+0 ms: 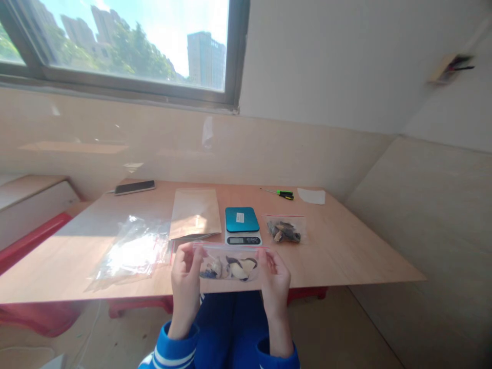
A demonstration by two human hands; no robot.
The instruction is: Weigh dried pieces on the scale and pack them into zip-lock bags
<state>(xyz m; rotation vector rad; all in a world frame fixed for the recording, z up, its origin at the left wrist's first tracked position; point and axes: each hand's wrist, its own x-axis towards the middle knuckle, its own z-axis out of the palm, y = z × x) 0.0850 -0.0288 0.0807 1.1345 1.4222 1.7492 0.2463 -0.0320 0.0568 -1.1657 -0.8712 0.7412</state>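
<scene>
Your left hand (183, 279) and right hand (275, 279) are each pinched on an upper end of one zip bag (229, 256), spread between them. If either pinch loosens, the bag could swing down from the other hand; if its seal is not fully closed, which you can't tell here, the dark and pale pieces (245, 268) inside could spill. Counted out: one scale (242, 225) ahead between your hands; one second bag (285, 231), one white sheet (312, 196) and apparently two tools (285, 195) beyond your right; one paper bag (195, 212) and one phone (134, 188) beyond your left. The loose plastic bags (132, 251) left of your left hand overlap too much to count, as do the pieces.
</scene>
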